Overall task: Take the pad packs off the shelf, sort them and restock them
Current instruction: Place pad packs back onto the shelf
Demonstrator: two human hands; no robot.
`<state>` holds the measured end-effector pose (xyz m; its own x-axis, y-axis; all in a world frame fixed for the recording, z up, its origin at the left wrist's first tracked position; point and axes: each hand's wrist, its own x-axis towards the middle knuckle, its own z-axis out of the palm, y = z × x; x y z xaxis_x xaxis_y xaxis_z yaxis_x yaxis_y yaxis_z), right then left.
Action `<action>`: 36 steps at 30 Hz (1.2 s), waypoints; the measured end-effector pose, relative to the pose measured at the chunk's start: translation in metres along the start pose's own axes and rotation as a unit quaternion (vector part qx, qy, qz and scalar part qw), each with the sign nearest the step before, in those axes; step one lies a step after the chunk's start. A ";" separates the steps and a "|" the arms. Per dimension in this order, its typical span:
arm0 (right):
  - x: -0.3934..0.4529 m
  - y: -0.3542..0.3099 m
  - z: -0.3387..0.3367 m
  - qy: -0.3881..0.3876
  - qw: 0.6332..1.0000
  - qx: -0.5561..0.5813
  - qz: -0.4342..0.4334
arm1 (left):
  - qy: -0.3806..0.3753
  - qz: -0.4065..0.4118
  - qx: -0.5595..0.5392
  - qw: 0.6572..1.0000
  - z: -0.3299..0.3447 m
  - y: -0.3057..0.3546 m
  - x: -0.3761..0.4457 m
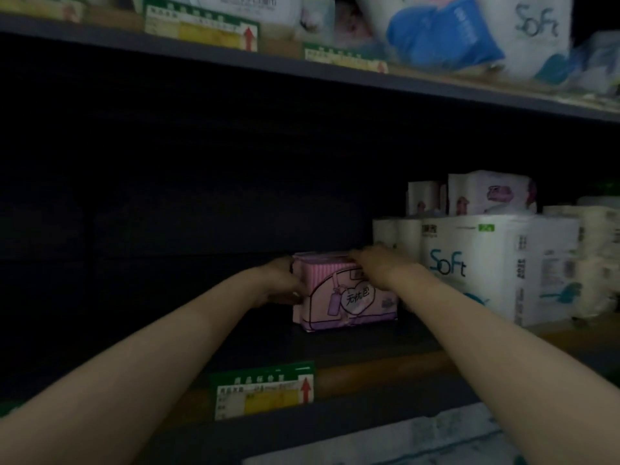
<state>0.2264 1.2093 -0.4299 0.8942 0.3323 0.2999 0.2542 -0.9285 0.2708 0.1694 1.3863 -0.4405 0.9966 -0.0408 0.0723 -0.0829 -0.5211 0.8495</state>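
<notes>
Both bare forearms reach forward and up into a dark shelf bay. The left hand (281, 280) grips the left end of a pink and lilac plastic-wrapped pad pack (345, 293), its thumb curled onto the front edge. The right hand (375, 263) lies over the pack's top right corner with fingers bent down onto it; motion blur hides how tightly they close. The pack stands upright on the dark shelf board (352, 344), just left of a white multi-roll tissue pack (476, 266) printed "Soft" in teal. The pad pack's front shows a drawn handbag and a heart with Chinese characters too small to read surely. A green and yellow price label (265, 391) with a red arrow sits on the shelf edge below.
</notes>
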 end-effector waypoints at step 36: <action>-0.445 -0.167 0.335 -0.510 0.792 0.042 -0.333 | -0.110 0.348 0.498 0.787 0.201 -0.352 -0.283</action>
<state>-0.0909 1.1610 -0.9149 0.3740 0.4860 -0.7899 0.7800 -0.6256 -0.0155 -0.0825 1.4097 -0.8648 0.6969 -0.7006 0.1533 -0.6741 -0.7129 -0.1934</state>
